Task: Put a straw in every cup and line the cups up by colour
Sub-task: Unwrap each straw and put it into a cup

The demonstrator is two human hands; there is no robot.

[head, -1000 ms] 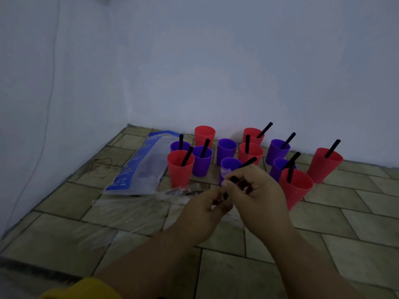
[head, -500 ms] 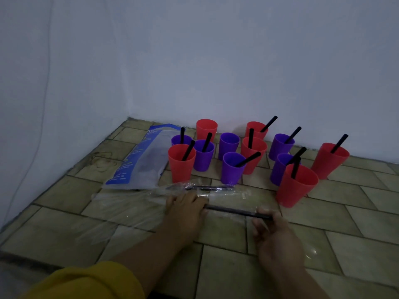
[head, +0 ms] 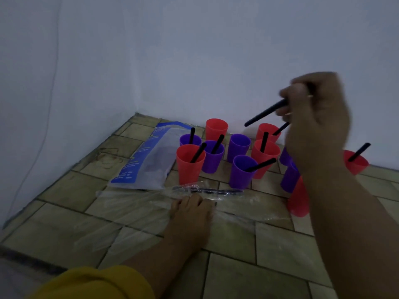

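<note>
You're working in the corner of a plain indoor room, most likely part of a home rather than a shop or a lab, though the view can't settle that for certain. Two pale painted walls, the back wall [head: 216, 50] and the left wall [head: 26, 104], meet over a floor [head: 248, 277] of worn beige tiles laid in a staggered brick pattern, one tile marked by a stain [head: 108, 154]. A thin cable [head: 51, 100] hangs down the left wall. Everything stands directly on those tiles: plastic red cups [head: 190, 167] and purple cups [head: 239, 147], many with a black straw [head: 264, 141], a blue-printed bag [head: 146, 165] and a crinkled clear wrapper [head: 133, 208]. The light is dim and bluish.
</note>
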